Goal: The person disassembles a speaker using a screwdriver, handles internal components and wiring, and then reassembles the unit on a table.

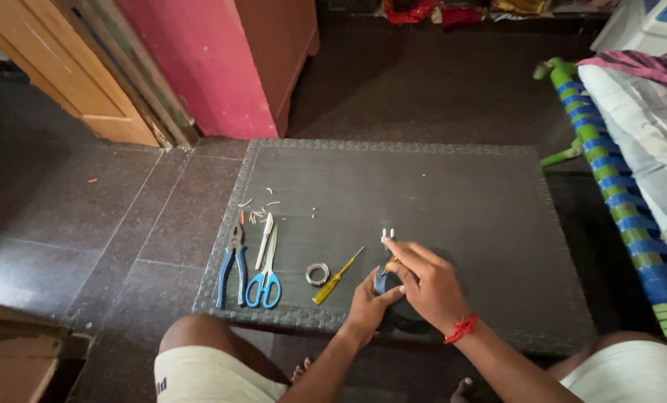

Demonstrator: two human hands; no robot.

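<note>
On a dark woven bench (460,194), blue-handled pliers (232,265), a white-handled knife (264,240), blue scissors (266,277), a small tape roll (318,274) and a yellow screwdriver (335,277) lie at left. Right of them, the left hand (367,298) closes its grip under a dark electric plug (387,277), prongs pointing away. The right hand (426,280), fingers curled, covers the plug from above; both touch it near the bench's front edge.
</note>
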